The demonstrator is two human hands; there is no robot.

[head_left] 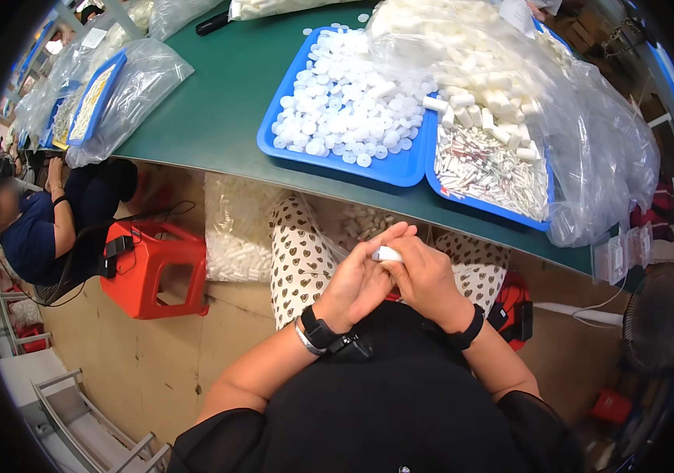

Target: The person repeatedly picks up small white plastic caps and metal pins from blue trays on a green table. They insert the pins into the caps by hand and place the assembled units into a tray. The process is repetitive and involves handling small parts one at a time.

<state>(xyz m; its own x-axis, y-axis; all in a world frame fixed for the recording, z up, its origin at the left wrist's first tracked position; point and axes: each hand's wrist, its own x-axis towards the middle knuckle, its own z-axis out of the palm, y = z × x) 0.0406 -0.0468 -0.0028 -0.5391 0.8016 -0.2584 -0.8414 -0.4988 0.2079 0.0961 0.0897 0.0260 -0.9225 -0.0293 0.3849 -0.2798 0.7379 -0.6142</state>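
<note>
In front of my body, over my lap, my right hand (435,290) is closed on a small white plastic cylinder (386,254), one end of which shows at its fingertips. Palm turned up, my left hand (350,290) lies just beside and under it, with fingers stretched out and partly hidden behind the right hand. The rest of the cylinder is covered by my fingers. Beyond my hands, on the table, is a blue tray (400,176) heaped with translucent white discs (345,102). A second blue tray (502,214) holds white cylinders (491,102) and many slim small parts (485,167).
A large clear plastic bag (589,150) drapes over the right tray on the green table (218,102). A red stool (155,272) and a seated person (33,229) are at left. At right stands a fan (656,319). A bag of white parts (234,229) sits beneath the table.
</note>
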